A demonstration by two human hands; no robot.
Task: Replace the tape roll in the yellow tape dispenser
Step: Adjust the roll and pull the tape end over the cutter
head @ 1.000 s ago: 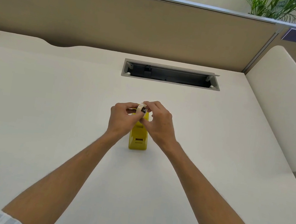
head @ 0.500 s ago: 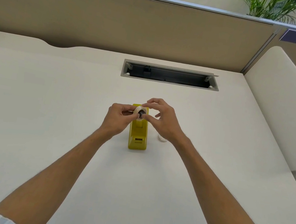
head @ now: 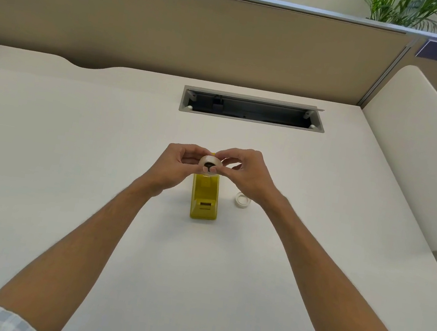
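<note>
- Holding the roll (head: 210, 163) between both hands, just above the dispenser's (head: 205, 197) far end; looks like it's being lined up with the cradle.
- Left hand (head: 176, 166) pinches one side of it, right hand (head: 244, 173) the other; a dark hub (head: 208, 167) shows in the core, likely the spindle.
- Second roll (head: 242, 200) lies flat on the desk (head: 71, 157), just right of the dispenser, under the right wrist.
- Plenty of open desk all round; cable slot (head: 252, 108) well behind, desk edges far off.

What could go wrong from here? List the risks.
1. Both hands, left hand and right hand, pinch the tape roll with only their fingers above the yellow dispenser; it could slip.
2. The right forearm hangs near the small white ring and might knock it.
</note>
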